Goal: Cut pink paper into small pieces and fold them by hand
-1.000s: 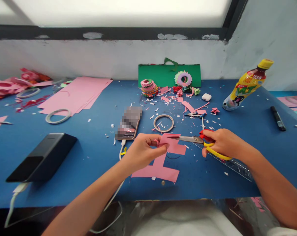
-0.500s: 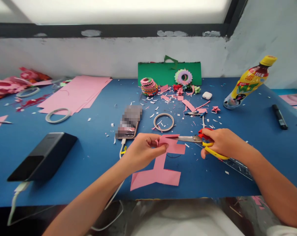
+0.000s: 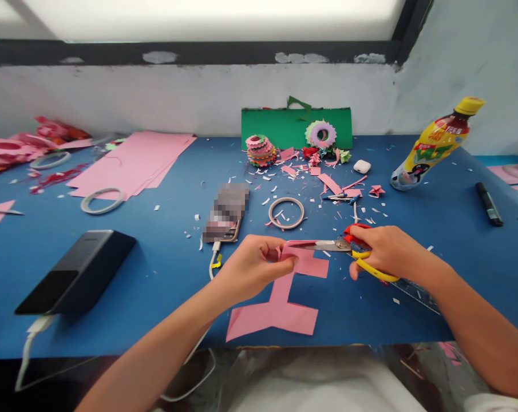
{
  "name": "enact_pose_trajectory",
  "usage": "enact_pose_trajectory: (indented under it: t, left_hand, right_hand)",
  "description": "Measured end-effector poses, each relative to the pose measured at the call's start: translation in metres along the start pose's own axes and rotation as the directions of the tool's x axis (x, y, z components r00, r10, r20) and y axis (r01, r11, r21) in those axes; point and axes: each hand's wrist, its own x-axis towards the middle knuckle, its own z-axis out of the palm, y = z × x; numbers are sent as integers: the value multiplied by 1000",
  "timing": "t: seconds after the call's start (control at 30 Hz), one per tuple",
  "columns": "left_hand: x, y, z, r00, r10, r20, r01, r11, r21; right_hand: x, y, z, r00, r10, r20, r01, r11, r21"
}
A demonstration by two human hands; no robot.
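My left hand point(image 3: 259, 263) pinches the upper end of a pink paper cutout point(image 3: 282, 292) between thumb and fingers. The cutout hangs toward me, with a wide crosspiece at its lower end and a shorter arm pointing right. My right hand point(image 3: 383, 252) grips a pair of scissors point(image 3: 340, 246) with red and yellow handles. Its blades point left and lie at the top edge of the paper, close to my left fingertips. How far the blades are parted is hard to make out.
A tape roll point(image 3: 287, 213) and a charging phone point(image 3: 226, 213) lie beyond my hands. A power bank point(image 3: 76, 272) sits at left, a ruler point(image 3: 415, 294) under my right wrist. Paper scraps, a drink bottle point(image 3: 434, 146), a marker point(image 3: 489, 204) and pink sheets point(image 3: 132, 163) are farther out.
My left hand and the pink paper have shifted slightly right and toward me. The scissors' blades have moved down a little with the paper's edge; both hands keep their hold.
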Motion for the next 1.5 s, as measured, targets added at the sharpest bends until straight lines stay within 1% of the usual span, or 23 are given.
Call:
enact_pose_trajectory:
  t: [0.1,0.3,0.4,0.6,0.73,0.9,1.0,1.07,1.13,1.23,1.3,1.33,1.37,1.4,1.47,1.5]
  left_hand:
    - [0,-2,0,1000,5,11,-5,1000,11]
    - [0,-2,1,1000,16,-22,-15,999,36]
    - [0,-1,1,1000,8,-15,-8,999,42]
    - [0,-3,1,999,-9,-37,12,997,72]
    - [1,-4,1,999,-11,-42,14,997,80]
    - [1,-3,1,998,9,-56,-4,996,86]
    - [1,-1,0,997,-3,-72,7,998,62]
    - [2,0,0,995,-7,-95,12,999,48]
    - [3,1,-1,989,-3,-151,8,999,36]
    - [3,0,0,959,38,-280,-43,999,-11]
    - [4,-2,1,927,74,-368,-98,994,-47]
    - [4,-2,2,909,90,-408,-126,990,-61]
    - [4,-2,2,888,101,-448,-150,986,-74]
    - [4,-2,2,865,110,-490,-174,981,-87]
    - [4,-1,2,814,119,-569,-224,968,-117]
    - [4,0,2,786,120,-606,-247,960,-130]
  right_hand:
    - [0,-2,-1,1000,-4,8,4,1000,-5]
    - [1,-1,0,1000,-21,8,21,1000,-16]
    - [1,1,1,999,-35,-2,35,999,-35]
    - [0,1,0,999,-50,5,50,995,-89]
    - [0,0,-1,999,-42,-4,41,995,-87]
    - [2,4,2,1000,-22,11,22,1000,-6]
    - [3,9,3,1000,12,20,-14,997,82]
    - [3,11,3,998,48,36,-54,981,185]
    - [2,10,1,995,61,74,-83,936,341]
    - [0,4,1,985,47,168,-138,798,586]
    - [-1,-2,4,972,37,231,-193,686,701]
    - [-1,-5,7,970,34,241,-207,636,743]
    - [0,-9,10,972,35,233,-207,596,776]
    - [1,-12,14,979,36,199,-183,569,801]
    - [2,-16,24,994,45,102,-110,545,831]
    - [3,-18,29,995,57,79,-97,542,835]
